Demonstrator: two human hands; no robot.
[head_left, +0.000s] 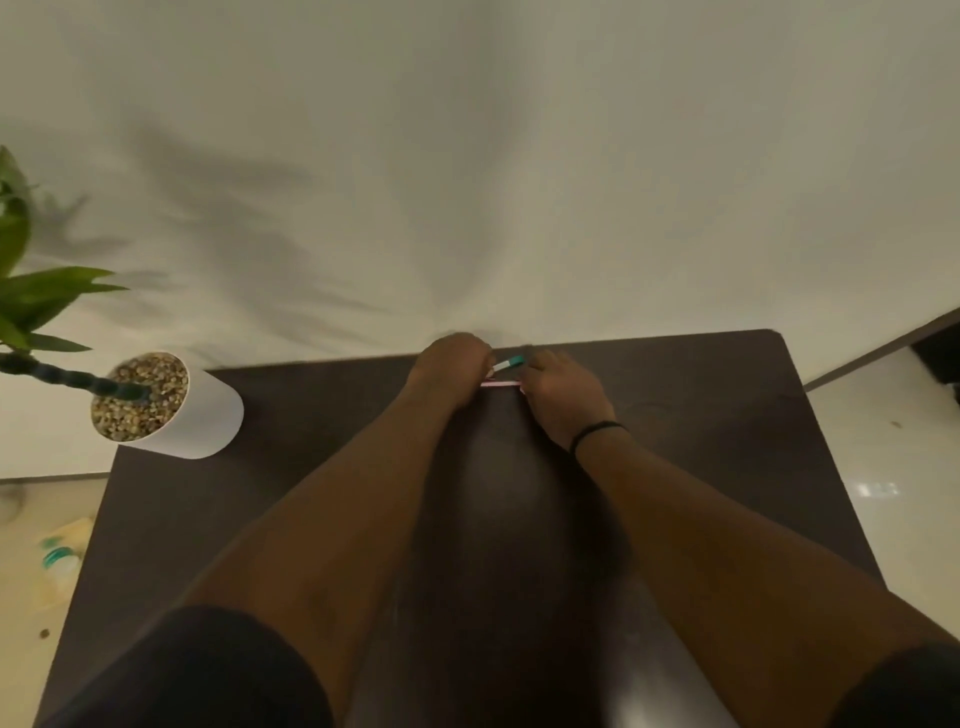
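Note:
Both my arms stretch across a dark brown table (701, 441) to its far edge by the wall. My left hand (451, 370) is curled, and a small white stick with a teal tip (508, 363) juts out of it to the right. My right hand (563, 392), with a black band on its wrist, has its fingers bent at the other end of a thin pink strip (500, 384) that spans the gap between the two hands. How the fingers grip these small things is hidden by the hands.
A white pot (200, 415) filled with pebbles and holding a green plant stands on the table's far left corner. The white wall rises right behind the table. On the floor at the left lie some blurred small items (60, 556).

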